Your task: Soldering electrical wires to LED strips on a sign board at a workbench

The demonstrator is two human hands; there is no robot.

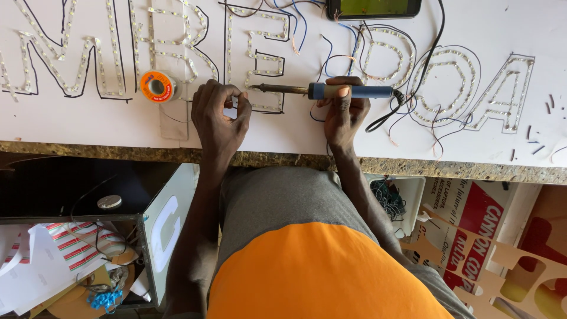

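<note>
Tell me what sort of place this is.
Probably a sign-making workshop: a white board with outlined letters filled by LED strips, a soldering iron in the right hand, a solder spool.

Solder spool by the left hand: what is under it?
The solder spool sits on the white board, over an LED strip letter. Whatever lies directly beneath is covered.

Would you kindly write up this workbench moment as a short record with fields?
Surface: white sign board with outlined letters filled with LED strips
Right hand: grips the blue handle of a soldering iron, tip pointing left
Left hand: pinched closed on the board by the iron's tip; what it holds cannot be made out
Nearby: orange solder spool left of the left hand; phone at the top edge
Wiring: loose blue wires over the letters
</note>
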